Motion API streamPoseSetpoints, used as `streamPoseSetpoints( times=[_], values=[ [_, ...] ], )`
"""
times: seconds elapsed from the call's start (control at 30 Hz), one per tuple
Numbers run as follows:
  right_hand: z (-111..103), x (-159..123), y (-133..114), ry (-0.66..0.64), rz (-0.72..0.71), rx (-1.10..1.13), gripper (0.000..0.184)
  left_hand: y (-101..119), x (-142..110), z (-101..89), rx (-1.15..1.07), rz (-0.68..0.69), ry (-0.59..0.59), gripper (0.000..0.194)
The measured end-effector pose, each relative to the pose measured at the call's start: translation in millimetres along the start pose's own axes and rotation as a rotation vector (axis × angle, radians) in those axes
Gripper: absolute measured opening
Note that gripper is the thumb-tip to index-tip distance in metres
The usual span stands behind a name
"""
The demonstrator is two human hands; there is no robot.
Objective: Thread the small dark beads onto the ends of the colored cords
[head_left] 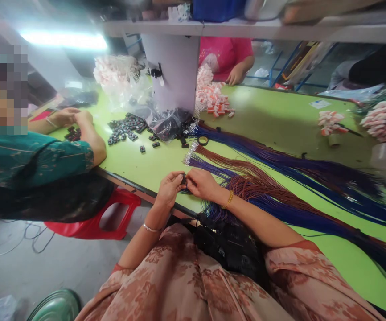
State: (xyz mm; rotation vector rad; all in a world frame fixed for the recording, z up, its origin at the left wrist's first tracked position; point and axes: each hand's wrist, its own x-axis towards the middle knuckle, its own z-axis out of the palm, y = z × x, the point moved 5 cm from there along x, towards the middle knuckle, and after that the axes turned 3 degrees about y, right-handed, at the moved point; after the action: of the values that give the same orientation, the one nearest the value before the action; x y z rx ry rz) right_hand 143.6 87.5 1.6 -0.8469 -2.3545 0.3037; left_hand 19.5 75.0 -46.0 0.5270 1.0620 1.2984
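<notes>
My left hand (169, 191) is closed, pinching a small black plastic connector housing (183, 179) just over the near table edge. Right against it, my right hand (202, 183) is closed too, with fingertips meeting the housing; what lies between those fingers is hidden, perhaps a thin wire. Beside and under my right forearm run bundles of brown wires (219, 161) and blue-purple wires (209, 168), their silvery terminal ends pointing left. A pile of loose black housings (128, 126) lies farther off on the green table (166, 156).
A roll of black tape (202, 141) lies near another wire bundle (256, 154). At left, a co-worker's hands (74, 117) are over more black parts, beside a red stool (112, 218). Orange-white connectors (216, 100) are heaped behind the upright panel (173, 71). A shelf (233, 29) hangs overhead.
</notes>
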Motion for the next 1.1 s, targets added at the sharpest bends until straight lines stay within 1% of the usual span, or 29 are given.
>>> streamPoseSetpoints(
  times=[0.1, 0.17, 0.2, 0.27, 0.33, 0.37, 0.4, 0.47, 0.63, 0.7, 0.73, 0.8, 0.87, 1.0, 1.1],
  values=[
    [-3.0, 2.9, 7.1, -0.056, 0.057, 0.103, 0.016, -3.2, -1.9, 0.9, 0.022, -0.012, -0.008, 0.033],
    [-9.2, 9.6, 23.5, -0.094, 0.141, 0.159, 0.02, -1.2, -2.1, 1.8, 0.028, 0.0, -0.013, 0.033],
    [-13.8, 13.7, 35.8, -0.093, 0.209, 0.147, 0.023, 0.9, -1.7, 2.3, 0.029, 0.011, -0.015, 0.033],
    [-23.7, 20.8, 65.2, -0.069, 0.39, -0.006, 0.025, 5.3, -0.2, 2.9, 0.031, 0.029, -0.015, 0.031],
    [-25.3, 23.6, 90.4, -0.17, 0.542, -0.197, 0.02, 7.6, 2.0, 2.9, 0.032, 0.028, -0.012, 0.03],
    [-23.6, 23.6, 98.9, -0.236, 0.585, -0.258, 0.02, 7.5, 3.3, 2.7, 0.033, 0.021, -0.01, 0.03],
    [-20.9, 23.0, 104.4, -0.298, 0.609, -0.303, 0.02, 6.8, 4.6, 2.4, 0.035, 0.012, -0.011, 0.03],
    [-15.0, 21.4, 107.5, -0.379, 0.603, -0.344, 0.022, 4.0, 7.0, 2.2, 0.043, -0.004, -0.019, 0.031],
    [-8.1, 18.7, 98.6, -0.445, 0.504, -0.393, 0.023, -0.9, 10.9, 3.1, 0.054, -0.015, -0.049, 0.029],
    [-9.6, 17.7, 98.7, -0.429, 0.505, -0.406, 0.022, -0.4, 11.5, 3.2, 0.052, -0.01, -0.049, 0.029],
    [-11.2, 17.5, 99.3, -0.399, 0.509, -0.41, 0.023, 0.3, 11.5, 3.0, 0.05, -0.007, -0.046, 0.03],
    [-15.1, 17.8, 99.4, -0.304, 0.502, -0.391, 0.021, 1.8, 11.4, 2.6, 0.048, -0.003, -0.038, 0.03],
    [-18.1, 19.0, 96.9, -0.202, 0.477, -0.32, 0.018, 3.1, 11.2, 2.4, 0.041, 0.004, -0.032, 0.03],
    [-20.4, 27.9, 81.2, -0.036, 0.388, -0.029, 0.014, 3.4, 11.8, 4.0, -0.006, 0.02, -0.028, 0.031],
    [-20.0, 36.9, 64.5, 0.022, 0.345, 0.228, 0.015, 2.7, 12.3, 6.1, -0.059, 0.027, -0.024, 0.029]
  ],
)
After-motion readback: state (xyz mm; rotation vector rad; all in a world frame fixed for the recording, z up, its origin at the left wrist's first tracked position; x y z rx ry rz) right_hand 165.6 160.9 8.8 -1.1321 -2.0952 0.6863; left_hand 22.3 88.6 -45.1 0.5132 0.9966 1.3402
